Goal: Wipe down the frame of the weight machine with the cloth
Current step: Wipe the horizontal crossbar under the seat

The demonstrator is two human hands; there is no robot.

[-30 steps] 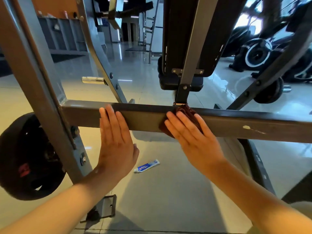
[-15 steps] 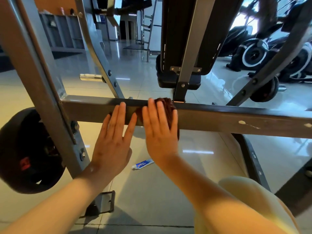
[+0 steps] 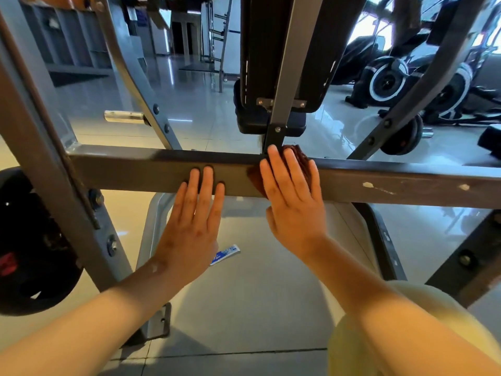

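The grey crossbar (image 3: pixel 135 172) of the weight machine's frame runs level across the whole scene, and everything else sits around it. Above its middle rises a black padded backrest (image 3: pixel 257 50) on a grey post that bolts down onto the crossbar's top edge. Below its left end, behind a slanted upright, hangs a black weight plate (image 3: pixel 35 253).

The person's left hand (image 3: pixel 189 229) lies flat with straight fingers, only the fingertips pressing on the crossbar's front face, left of centre; it holds nothing. The right hand (image 3: pixel 295 210) is spread wide just beside it, at the foot of the post, palm and straight fingers pressing the cloth (image 3: pixel 300 156) against the crossbar. That cloth is dark reddish-brown and bunched, covering the front face and peeking over the top edge between the fingers.

On the tiled floor beneath the crossbar, partly hidden by the left hand, lies a small blue-and-white tube (image 3: pixel 226 253). Toward the crossbar's right end, pale chips (image 3: pixel 367 185) mark the paint.
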